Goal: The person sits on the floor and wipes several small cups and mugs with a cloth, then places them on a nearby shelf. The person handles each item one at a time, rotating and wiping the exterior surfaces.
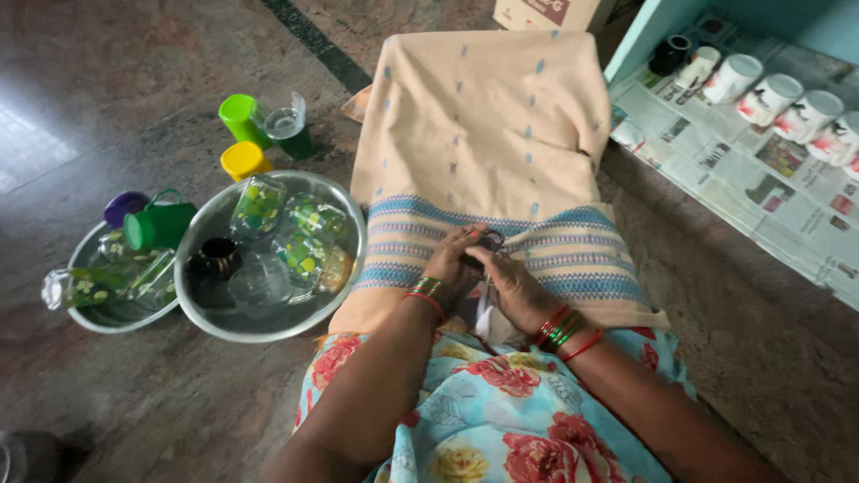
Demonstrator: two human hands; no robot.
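Small dark object (pixel 489 239), possibly a cup or glass, gripped between both hands over the striped border of the peach cloth (pixel 488 134) draped across the lap. Left hand (pixel 450 264) curled round its near side, fingers closed on it; right hand (pixel 510 284) pressed against it from the other side, fingers bent, with a scrap of white cloth (pixel 488 315) hanging beneath. Exact hold of the right fingers hard to tell, the object mostly covered by knuckles. Left of the peach cloth, on the stone floor (pixel 134 80), a large steel basin (pixel 344 210) filled with patterned glasses and a dark cup; further left a smaller basin (pixel 89 317) with a green mug (pixel 159 225). Beyond the large basin, green and yellow tumblers (pixel 243 139). Right of the peach cloth, white mugs (pixel 774 97) lined up on newspaper (pixel 743 179). Risk, as judged: a slip from damp or tightly bunched fingers, dropping the piece onto hard stone or knocking it into the glassware. Forearms and floral dress cut off at the bottom edge; mug row cropped at the right.
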